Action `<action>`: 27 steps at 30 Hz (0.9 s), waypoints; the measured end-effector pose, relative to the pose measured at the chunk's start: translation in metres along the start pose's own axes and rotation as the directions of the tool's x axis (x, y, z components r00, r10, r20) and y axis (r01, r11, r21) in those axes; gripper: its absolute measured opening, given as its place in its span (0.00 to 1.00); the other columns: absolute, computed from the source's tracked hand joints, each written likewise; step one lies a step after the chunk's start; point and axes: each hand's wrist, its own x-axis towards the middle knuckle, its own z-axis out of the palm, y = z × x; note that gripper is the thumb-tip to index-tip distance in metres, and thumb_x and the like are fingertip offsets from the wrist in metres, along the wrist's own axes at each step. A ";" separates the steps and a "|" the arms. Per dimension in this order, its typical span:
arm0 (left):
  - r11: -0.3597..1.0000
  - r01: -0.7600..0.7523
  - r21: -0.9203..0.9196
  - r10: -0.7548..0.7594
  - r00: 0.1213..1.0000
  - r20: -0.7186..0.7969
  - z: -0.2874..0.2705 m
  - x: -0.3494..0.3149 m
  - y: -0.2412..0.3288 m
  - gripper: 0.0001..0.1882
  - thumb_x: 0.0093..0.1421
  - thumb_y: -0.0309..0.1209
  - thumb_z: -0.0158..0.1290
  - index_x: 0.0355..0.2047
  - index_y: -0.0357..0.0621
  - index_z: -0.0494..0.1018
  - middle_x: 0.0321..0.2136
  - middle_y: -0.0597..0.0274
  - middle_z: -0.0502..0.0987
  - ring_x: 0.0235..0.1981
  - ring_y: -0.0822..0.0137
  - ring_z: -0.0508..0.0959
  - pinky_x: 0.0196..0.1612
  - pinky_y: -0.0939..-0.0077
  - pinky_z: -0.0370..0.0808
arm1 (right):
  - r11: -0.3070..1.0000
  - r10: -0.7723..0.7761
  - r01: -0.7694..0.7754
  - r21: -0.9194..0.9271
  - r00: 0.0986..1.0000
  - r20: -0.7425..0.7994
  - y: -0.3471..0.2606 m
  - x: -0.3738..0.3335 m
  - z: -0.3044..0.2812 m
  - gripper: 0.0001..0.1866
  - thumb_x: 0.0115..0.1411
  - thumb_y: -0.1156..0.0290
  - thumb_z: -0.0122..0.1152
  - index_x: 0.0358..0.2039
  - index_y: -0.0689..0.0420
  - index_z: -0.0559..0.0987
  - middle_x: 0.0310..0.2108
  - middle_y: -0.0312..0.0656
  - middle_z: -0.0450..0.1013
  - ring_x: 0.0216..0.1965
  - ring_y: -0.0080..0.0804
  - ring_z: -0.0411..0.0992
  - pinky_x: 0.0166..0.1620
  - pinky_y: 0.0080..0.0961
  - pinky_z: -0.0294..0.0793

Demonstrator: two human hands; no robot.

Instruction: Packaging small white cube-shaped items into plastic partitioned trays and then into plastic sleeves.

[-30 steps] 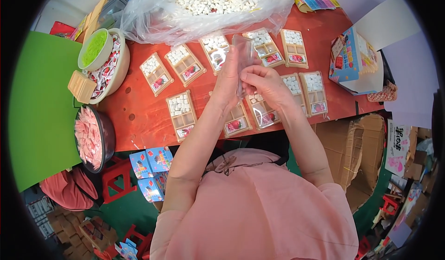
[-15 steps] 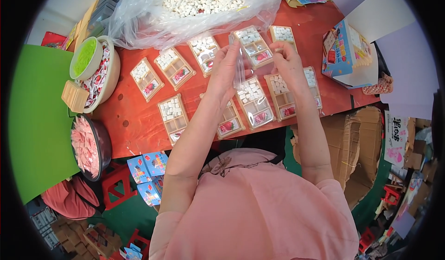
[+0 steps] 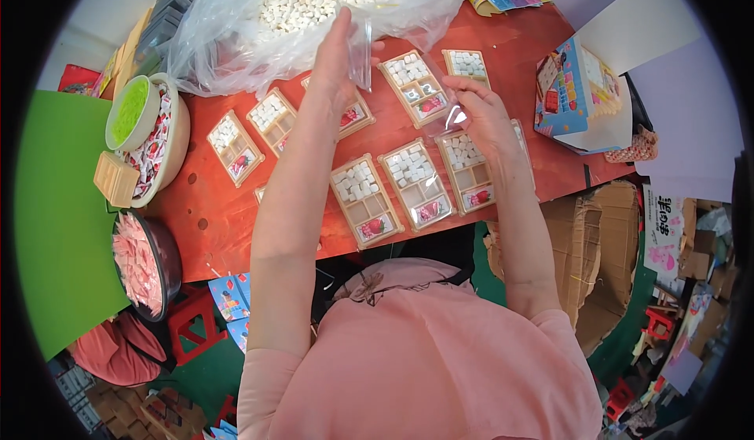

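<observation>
My left hand [image 3: 336,59] is raised over the far middle of the table, holding a few upright clear plastic lids [image 3: 360,54] along its inner side. Between the fingers of my right hand [image 3: 485,114] is another clear lid [image 3: 454,116], its corner shining with glare. That lid is close to the lower right of a beige compartment tray [image 3: 414,87]. The tray holds small white cube-like pieces and a red strawberry-printed packet. Nearer to me are similar trays, among them one tray [image 3: 366,200] and a glossy-topped tray [image 3: 416,182]. My left forearm hides parts of others.
A clear bag [image 3: 212,43] of white pieces lies along the back. At left are a cream basin [image 3: 179,138] with red-and-white packets, a green-filled bowl [image 3: 129,110] and a dark tub [image 3: 165,263] of pink packets. A blue printed box [image 3: 561,87] stands at right.
My left hand has moved left and away from me with its clear lids, apart from the far tray. My right hand has come slightly nearer to me with a lid. The view has shifted slightly.
</observation>
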 end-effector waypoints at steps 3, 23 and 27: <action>0.997 -0.068 -0.020 0.069 0.995 0.075 -0.004 0.015 0.008 0.41 0.69 0.59 0.49 0.65 0.34 0.61 0.50 0.51 0.77 0.38 0.61 0.83 0.31 0.71 0.83 | 0.999 -0.033 0.033 0.008 0.999 -0.019 0.009 0.021 0.004 0.14 0.68 0.75 0.53 0.51 0.64 0.79 0.32 0.32 0.73 0.31 0.20 0.73 0.35 0.20 0.75; 0.974 0.166 0.157 -0.168 0.986 -0.001 0.009 -0.060 -0.032 0.30 0.69 0.56 0.51 0.54 0.40 0.72 0.42 0.56 0.79 0.30 0.67 0.82 0.24 0.75 0.78 | -0.210 -0.302 0.080 -0.974 0.943 0.142 0.004 0.015 0.048 0.31 0.55 0.46 0.72 0.47 0.59 0.78 0.42 0.52 0.77 0.49 0.50 0.77 0.50 0.49 0.75; 0.972 0.180 0.148 -0.182 0.983 0.000 0.012 -0.064 -0.032 0.29 0.68 0.56 0.52 0.50 0.40 0.74 0.36 0.59 0.77 0.28 0.69 0.79 0.22 0.76 0.77 | -0.238 -0.272 0.085 -0.967 0.950 0.151 0.005 0.003 0.055 0.36 0.49 0.47 0.77 0.50 0.59 0.76 0.46 0.50 0.75 0.54 0.49 0.73 0.56 0.47 0.70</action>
